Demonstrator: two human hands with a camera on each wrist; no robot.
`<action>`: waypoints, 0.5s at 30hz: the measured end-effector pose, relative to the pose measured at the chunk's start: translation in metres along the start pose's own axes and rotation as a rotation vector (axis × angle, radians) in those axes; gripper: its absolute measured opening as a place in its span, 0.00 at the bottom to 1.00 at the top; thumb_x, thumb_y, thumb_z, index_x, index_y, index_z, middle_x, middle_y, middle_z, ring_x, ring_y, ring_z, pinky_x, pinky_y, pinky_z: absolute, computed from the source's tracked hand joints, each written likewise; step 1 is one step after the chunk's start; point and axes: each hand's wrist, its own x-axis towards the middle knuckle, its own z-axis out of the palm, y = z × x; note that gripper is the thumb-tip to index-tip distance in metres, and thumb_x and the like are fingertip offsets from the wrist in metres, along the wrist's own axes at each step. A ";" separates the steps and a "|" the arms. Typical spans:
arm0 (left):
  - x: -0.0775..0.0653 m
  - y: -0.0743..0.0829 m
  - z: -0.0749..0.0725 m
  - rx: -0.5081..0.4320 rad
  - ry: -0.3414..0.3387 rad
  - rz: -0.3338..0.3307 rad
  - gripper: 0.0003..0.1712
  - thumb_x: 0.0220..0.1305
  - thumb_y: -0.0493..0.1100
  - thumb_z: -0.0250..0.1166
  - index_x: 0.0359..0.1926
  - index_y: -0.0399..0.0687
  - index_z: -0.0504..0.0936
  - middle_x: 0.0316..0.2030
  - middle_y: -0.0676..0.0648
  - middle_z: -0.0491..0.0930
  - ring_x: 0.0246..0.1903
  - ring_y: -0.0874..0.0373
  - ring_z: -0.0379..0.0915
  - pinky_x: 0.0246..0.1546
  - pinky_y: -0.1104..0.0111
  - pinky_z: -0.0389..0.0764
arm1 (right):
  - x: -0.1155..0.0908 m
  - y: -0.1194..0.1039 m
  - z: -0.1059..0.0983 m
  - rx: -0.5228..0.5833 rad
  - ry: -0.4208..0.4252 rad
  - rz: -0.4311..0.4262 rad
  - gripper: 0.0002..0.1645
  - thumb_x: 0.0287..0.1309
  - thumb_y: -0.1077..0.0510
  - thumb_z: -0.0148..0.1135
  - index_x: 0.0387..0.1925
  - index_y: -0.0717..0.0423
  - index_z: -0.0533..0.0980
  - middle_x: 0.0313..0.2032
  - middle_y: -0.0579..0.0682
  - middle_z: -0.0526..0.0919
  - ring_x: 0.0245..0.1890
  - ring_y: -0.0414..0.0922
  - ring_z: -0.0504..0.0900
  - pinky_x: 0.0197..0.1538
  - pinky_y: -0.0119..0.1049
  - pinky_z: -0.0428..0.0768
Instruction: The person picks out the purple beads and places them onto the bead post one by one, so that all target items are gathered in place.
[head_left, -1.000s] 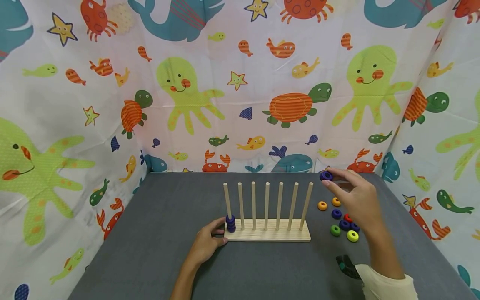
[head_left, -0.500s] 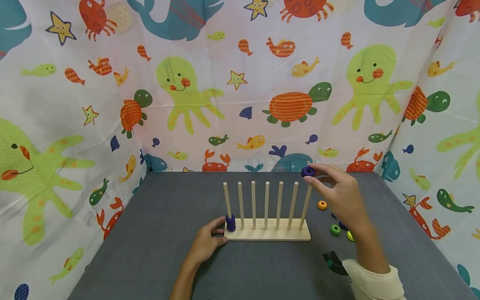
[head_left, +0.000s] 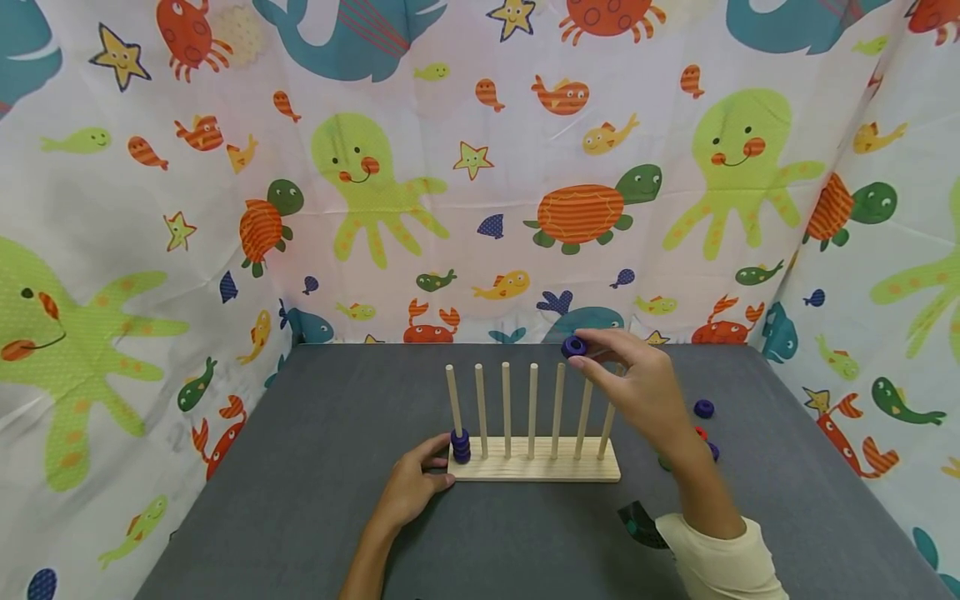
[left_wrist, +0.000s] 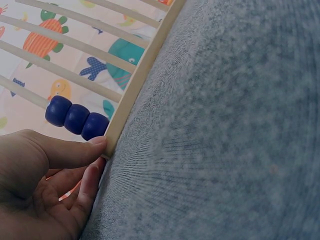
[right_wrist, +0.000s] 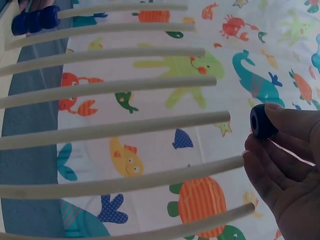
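A pale wooden peg stand point(head_left: 536, 472) with several upright pegs stands on the grey table. Three dark blue beads point(head_left: 461, 447) are stacked at the bottom of its leftmost peg. My left hand point(head_left: 408, 490) grips the left end of the base; its thumb point(left_wrist: 80, 151) lies against the edge beside the stacked beads. Between thumb and fingertips, my right hand point(head_left: 637, 385) pinches another dark blue bead point(head_left: 574, 347). That bead is above the pegs, near the tops of those right of the middle. In the right wrist view the held bead point(right_wrist: 262, 122) sits just beyond the peg tips, apart from them.
Loose beads lie right of the stand, partly hidden by my right forearm: a blue one point(head_left: 703, 408), a red one point(head_left: 701, 433) and a sliver of green point(head_left: 664, 463). A black object point(head_left: 641, 527) is by the right sleeve. A sea-animal curtain point(head_left: 420, 208) surrounds the table.
My right hand has moved left with the blue bead, from beyond the stand's right end to over its right-hand pegs. The left hand and the stand have stayed put.
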 end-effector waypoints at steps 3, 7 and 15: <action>0.000 0.000 0.000 0.002 -0.002 0.002 0.37 0.63 0.29 0.72 0.73 0.44 0.76 0.69 0.39 0.78 0.59 0.44 0.82 0.59 0.46 0.80 | 0.001 -0.002 0.006 0.014 -0.018 -0.023 0.24 0.59 0.67 0.77 0.57 0.59 0.85 0.46 0.51 0.90 0.43 0.47 0.88 0.50 0.19 0.79; 0.000 -0.002 0.000 0.008 -0.001 0.005 0.37 0.63 0.30 0.73 0.73 0.44 0.76 0.69 0.39 0.78 0.59 0.44 0.82 0.60 0.45 0.80 | 0.004 -0.005 0.015 0.027 -0.035 -0.057 0.24 0.57 0.67 0.78 0.57 0.58 0.86 0.47 0.51 0.89 0.42 0.46 0.88 0.49 0.21 0.81; 0.001 -0.003 0.000 -0.005 -0.003 0.001 0.36 0.64 0.30 0.72 0.73 0.44 0.76 0.69 0.39 0.78 0.60 0.44 0.81 0.61 0.45 0.79 | 0.009 -0.019 0.027 0.039 -0.087 -0.053 0.23 0.61 0.63 0.77 0.58 0.59 0.85 0.48 0.50 0.89 0.45 0.44 0.88 0.50 0.21 0.80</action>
